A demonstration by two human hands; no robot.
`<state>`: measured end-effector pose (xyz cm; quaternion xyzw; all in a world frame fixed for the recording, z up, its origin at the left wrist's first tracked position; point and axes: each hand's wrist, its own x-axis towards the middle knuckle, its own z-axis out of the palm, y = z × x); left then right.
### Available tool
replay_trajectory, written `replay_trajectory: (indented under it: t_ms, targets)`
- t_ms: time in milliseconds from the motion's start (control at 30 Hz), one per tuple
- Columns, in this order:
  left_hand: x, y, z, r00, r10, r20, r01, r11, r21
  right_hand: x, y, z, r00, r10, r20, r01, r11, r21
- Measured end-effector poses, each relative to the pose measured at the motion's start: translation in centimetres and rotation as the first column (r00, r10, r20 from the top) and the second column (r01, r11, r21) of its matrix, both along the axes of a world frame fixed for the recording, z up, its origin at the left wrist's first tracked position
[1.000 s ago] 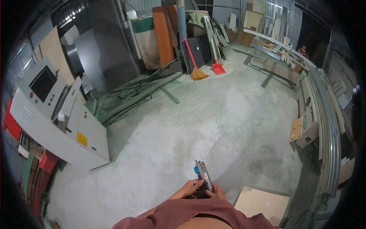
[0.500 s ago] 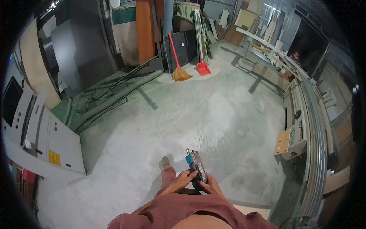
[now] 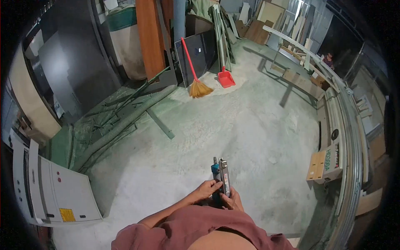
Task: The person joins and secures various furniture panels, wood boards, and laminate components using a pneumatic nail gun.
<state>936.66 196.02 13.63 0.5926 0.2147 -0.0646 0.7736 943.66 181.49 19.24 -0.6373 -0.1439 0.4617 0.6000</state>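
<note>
In front of my waist I hold a nail gun (image 3: 224, 177) with a long silver magazine, a dark body and a blue part near its far end. My left hand (image 3: 207, 189) closes on its left side, the thumb lying against the body. From the right and below, my right hand (image 3: 233, 200) grips the near end of the magazine. Part of the tool's lower body is hidden behind my hands and shirt.
A broom (image 3: 200, 88) and a red dustpan (image 3: 226, 79) stand ahead by leaning panels. Pipes and a green strip (image 3: 160, 123) lie at left, near a grey machine cabinet (image 3: 68, 191). Cardboard boxes (image 3: 318, 164) and long metal profiles line the right. A person (image 3: 328, 60) is at the far right.
The broom, dustpan and boxes appear larger and lower as I have moved forward. My foot has left the view. The nail gun is now held more upright in view, slightly further right.
</note>
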Motion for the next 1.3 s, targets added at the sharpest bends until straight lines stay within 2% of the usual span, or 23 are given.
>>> replay_trajectory:
  t_ms: [67,133,167,300,400,433,467,500,533,600,667,700,733,833,900,933,1000,1033,1067,1133,1200,1267,1300]
  targets:
    - [2.5,2.6,-0.9,0.999,0.009,-0.043,-0.008,1.0,0.03,2.4,2.7,-3.1,0.996,-0.018,0.089,0.017,1.0,0.011]
    - [4.5,3.9,-1.1,0.994,0.068,0.088,-0.083,0.98,0.181,4.7,4.5,-4.2,0.992,0.009,0.124,-0.011,1.0,0.015]
    - [5.9,5.4,-1.6,0.992,0.093,0.082,-0.106,0.978,0.178,6.2,6.1,-4.6,0.987,0.016,0.162,-0.019,1.0,0.017]
    - [12.5,11.1,-2.9,0.983,0.161,0.085,-0.175,0.964,0.201,13.9,12.2,-4.8,0.992,0.104,0.077,-0.103,0.995,-0.016]
    - [18.0,14.9,-0.6,0.968,0.241,0.067,-0.25,0.937,0.245,20.4,16.7,-4.1,0.98,0.157,0.122,-0.156,0.988,-0.014]
    - [19.6,16.1,2.1,0.971,0.238,-0.033,-0.226,0.951,0.208,22.6,17.9,-3.6,0.973,0.19,0.127,-0.186,0.982,-0.044]
    - [21.3,17.0,2.0,0.978,0.202,-0.048,-0.188,0.96,0.208,24.4,19.0,-2.9,0.971,0.2,0.127,-0.191,0.978,-0.079]
    - [23.0,17.8,1.4,0.965,0.258,0.044,-0.261,0.941,0.217,25.9,19.8,-2.0,0.978,0.167,0.124,-0.166,0.986,-0.015]
    - [24.8,18.6,1.1,0.949,0.284,0.135,-0.308,0.926,0.218,27.5,20.5,-1.0,0.966,0.187,0.18,-0.179,0.982,-0.061]
    - [27.8,20.0,5.4,0.968,0.249,0.024,-0.25,0.966,0.068,30.3,22.0,0.7,0.945,0.216,0.245,-0.194,0.975,-0.113]
    - [30.2,21.2,3.5,0.98,0.194,0.042,-0.195,0.98,0.024,32.0,22.3,0.9,0.916,0.187,0.354,-0.117,0.971,-0.21]
    - [31.3,21.5,3.2,0.994,0.109,0.027,-0.11,0.994,0.029,32.1,21.9,0.2,0.913,0.088,0.399,-0.036,0.99,-0.137]
    - [32.3,21.7,3.2,0.999,0.052,0.014,-0.052,0.998,0.038,32.6,21.6,0.0,0.922,0.133,0.365,-0.056,0.975,-0.213]
    - [34.7,21.7,3.7,0.981,-0.194,-0.013,0.193,0.98,-0.037,30.9,20.5,-0.5,0.927,-0.117,0.355,0.194,0.962,-0.19]
    - [36.1,21.8,3.5,0.907,-0.413,-0.087,0.406,0.91,-0.089,28.8,19.8,0.2,0.9,-0.384,0.205,0.42,0.892,-0.17]
    - [36.6,21.7,3.2,0.83,-0.552,-0.08,0.538,0.83,-0.147,27.6,19.5,0.7,0.87,-0.444,0.212,0.481,0.86,-0.171]
    - [37.1,18.4,3.2,0.706,-0.706,-0.054,0.686,0.701,-0.193,24.9,17.2,1.5,0.789,-0.559,0.255,0.613,0.687,-0.39]
    - [37.1,17.7,2.3,0.626,-0.78,0.001,0.771,0.618,-0.151,23.5,17.1,0.6,0.729,-0.604,0.322,0.683,0.616,-0.392]
    - [37.1,16.7,1.5,0.581,-0.814,0.009,0.804,0.572,-0.161,22.1,16.9,-0.2,0.695,-0.64,0.327,0.716,0.572,-0.401]
    - [37.0,15.5,0.5,0.42,-0.907,0.023,0.898,0.412,-0.155,19.9,17.7,-0.2,0.497,-0.807,0.319,0.849,0.378,-0.368]
    - [36.1,14.0,1.5,0.262,-0.965,-0.024,0.951,0.262,-0.161,17.0,17.7,-1.5,0.338,-0.905,0.256,0.909,0.245,-0.336]
    - [34.2,12.0,1.5,0.189,-0.982,-0.024,0.965,0.19,-0.178,14.3,17.8,0.1,0.226,-0.922,0.313,0.922,0.099,-0.374]
    - [35.7,11.7,3.3,0.098,-0.995,-0.025,0.975,0.101,-0.2,15.3,18.6,2.5,0.162,-0.914,0.371,0.917,0.0,-0.399]
